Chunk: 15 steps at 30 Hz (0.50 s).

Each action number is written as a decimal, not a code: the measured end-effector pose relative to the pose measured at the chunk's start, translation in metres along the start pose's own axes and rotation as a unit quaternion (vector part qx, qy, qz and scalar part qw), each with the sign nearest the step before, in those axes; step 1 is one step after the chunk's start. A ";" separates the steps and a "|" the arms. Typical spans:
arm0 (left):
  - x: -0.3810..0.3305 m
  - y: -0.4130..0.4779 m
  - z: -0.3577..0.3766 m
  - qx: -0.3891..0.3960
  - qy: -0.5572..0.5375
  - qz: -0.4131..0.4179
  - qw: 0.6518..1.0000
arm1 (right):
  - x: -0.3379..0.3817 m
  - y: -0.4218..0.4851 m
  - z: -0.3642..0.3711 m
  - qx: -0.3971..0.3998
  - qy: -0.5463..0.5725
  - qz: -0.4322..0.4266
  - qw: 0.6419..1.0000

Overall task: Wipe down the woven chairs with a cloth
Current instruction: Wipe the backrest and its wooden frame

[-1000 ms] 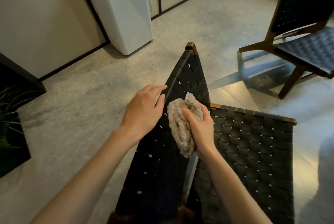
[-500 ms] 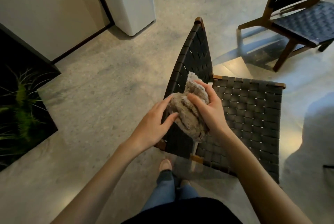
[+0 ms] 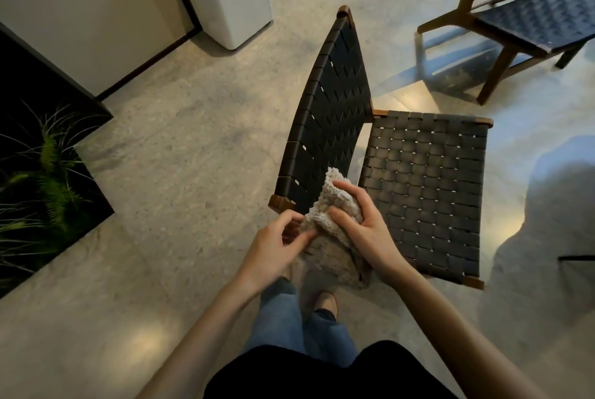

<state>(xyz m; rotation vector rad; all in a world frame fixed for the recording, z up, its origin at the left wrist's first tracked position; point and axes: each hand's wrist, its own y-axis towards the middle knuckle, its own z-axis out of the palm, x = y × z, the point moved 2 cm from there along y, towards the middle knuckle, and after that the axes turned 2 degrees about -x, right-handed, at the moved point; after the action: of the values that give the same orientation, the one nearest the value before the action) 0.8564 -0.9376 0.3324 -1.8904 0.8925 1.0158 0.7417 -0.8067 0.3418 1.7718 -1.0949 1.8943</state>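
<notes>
Beige cloth (image 3: 331, 253) bunched in clenched right hand (image 3: 363, 231), left hand (image 3: 273, 253) fingers (image 3: 301, 237) pinching its lower fold, both at near end of woven chair backrest (image 3: 328, 108), whose length runs straight away from them, seat (image 3: 425, 186) rightward.

cloth (image 3: 335, 231) before woven chair (image 3: 421, 192) | second chair (image 3: 531, 12) behind, right | planter (image 3: 48, 173) left

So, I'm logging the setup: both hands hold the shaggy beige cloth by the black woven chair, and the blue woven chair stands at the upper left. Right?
No: the head view shows the blue woven chair at the upper right. The left hand and right hand do hold the shaggy beige cloth by the black woven chair.
</notes>
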 end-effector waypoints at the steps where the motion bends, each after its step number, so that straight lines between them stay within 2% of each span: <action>1: 0.002 -0.003 -0.004 -0.002 0.004 -0.004 1.000 | -0.001 -0.003 0.001 -0.006 -0.003 0.004 1.000; 8: 0.013 0.015 -0.052 -0.014 0.026 0.006 1.000 | 0.003 0.007 0.019 -0.083 -0.028 0.023 0.996; 15: 0.028 0.079 -0.144 0.003 0.017 0.040 0.999 | 0.029 0.070 0.078 -0.172 -0.031 0.019 0.985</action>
<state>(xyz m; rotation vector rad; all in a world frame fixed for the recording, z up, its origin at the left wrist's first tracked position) 0.8472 -1.1043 0.3358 -1.8851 0.9965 1.0283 0.7428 -0.9149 0.3431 1.6314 -1.3902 1.5631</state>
